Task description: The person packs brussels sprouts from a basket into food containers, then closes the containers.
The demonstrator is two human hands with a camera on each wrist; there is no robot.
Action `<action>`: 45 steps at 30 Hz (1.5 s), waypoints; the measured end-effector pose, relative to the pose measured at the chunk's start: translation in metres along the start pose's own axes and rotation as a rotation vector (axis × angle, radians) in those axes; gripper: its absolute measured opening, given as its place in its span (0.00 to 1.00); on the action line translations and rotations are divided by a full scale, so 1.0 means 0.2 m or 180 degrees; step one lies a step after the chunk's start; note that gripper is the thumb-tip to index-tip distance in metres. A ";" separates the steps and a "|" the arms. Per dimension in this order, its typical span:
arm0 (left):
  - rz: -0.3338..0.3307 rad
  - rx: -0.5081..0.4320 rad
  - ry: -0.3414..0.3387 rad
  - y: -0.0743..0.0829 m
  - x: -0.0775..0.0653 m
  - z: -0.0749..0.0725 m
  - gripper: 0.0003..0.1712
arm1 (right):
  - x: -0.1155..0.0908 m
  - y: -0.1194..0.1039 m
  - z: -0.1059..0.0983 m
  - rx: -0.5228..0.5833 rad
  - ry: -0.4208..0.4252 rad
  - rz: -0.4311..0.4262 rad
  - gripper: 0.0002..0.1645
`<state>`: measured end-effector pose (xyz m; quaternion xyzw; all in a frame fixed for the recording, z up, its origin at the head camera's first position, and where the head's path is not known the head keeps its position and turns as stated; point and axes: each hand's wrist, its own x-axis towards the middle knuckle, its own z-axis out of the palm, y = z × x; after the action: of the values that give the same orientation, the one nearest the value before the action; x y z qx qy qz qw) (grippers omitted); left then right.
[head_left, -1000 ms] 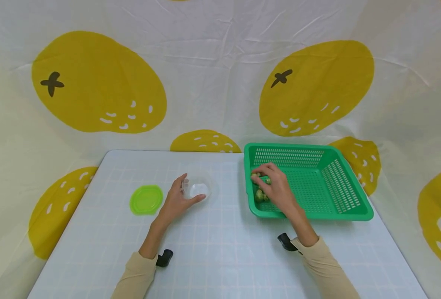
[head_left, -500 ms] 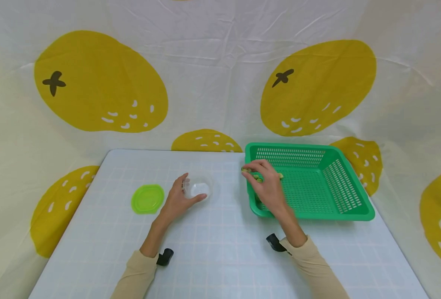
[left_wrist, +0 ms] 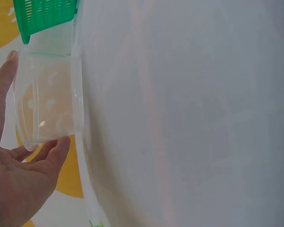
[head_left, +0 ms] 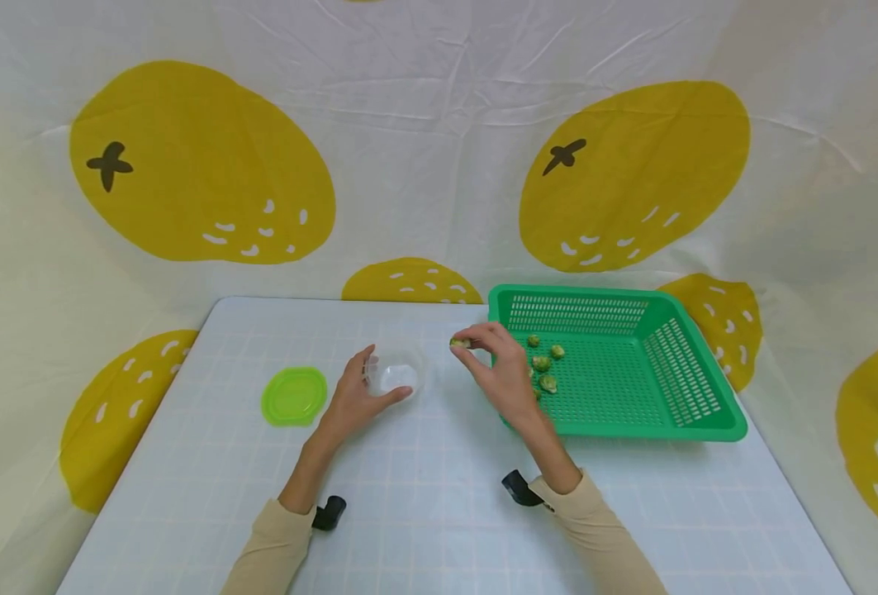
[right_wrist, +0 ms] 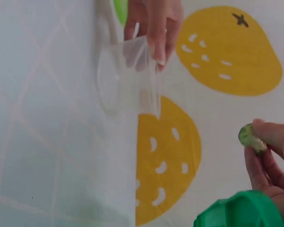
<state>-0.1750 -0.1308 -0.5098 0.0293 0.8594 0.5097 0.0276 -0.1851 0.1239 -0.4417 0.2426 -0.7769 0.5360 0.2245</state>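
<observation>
My left hand [head_left: 357, 398] holds a clear plastic tub [head_left: 396, 373] that stands on the table, thumb on one side and fingers on the other. The left wrist view shows the tub [left_wrist: 56, 94] from the side, with no sprout visible inside. Between thumb and fingertips, my right hand [head_left: 501, 368] pinches a Brussels sprout [head_left: 459, 342] in the air, between the tub and a green basket [head_left: 617, 380]. The right wrist view shows that sprout [right_wrist: 252, 138] up close. Several more Brussels sprouts [head_left: 541, 364] lie at the basket's left end, partly hidden by my right hand.
A light green lid [head_left: 293, 397] lies flat on the table [head_left: 409, 512], left of my left hand. The basket's raised left wall is beside my right wrist. Behind the table hangs a white cloth [head_left: 424, 165] with yellow fruit prints.
My right hand has lifted a Brussels sprout out of the basket and carried it left, past the rim. More sprouts in the basket now show. My left hand and the tub have hardly moved.
</observation>
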 end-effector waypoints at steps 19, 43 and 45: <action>-0.0055 0.0146 0.0049 0.03 0.00 0.01 0.67 | 0.03 -0.03 0.19 0.0115 -0.0326 0.0459 0.09; 0.0052 0.0126 0.0064 0.01 -0.01 0.00 0.64 | 0.03 0.03 0.40 0.0135 -0.0685 0.0759 0.09; 0.0058 0.0117 0.0052 0.01 -0.01 0.01 0.64 | 0.04 0.05 0.41 0.0098 -0.0748 0.0765 0.09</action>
<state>-0.1729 -0.1290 -0.5084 0.0334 0.8685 0.4943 0.0154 -0.2040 0.0486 -0.4713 0.2123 -0.8129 0.5387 0.0626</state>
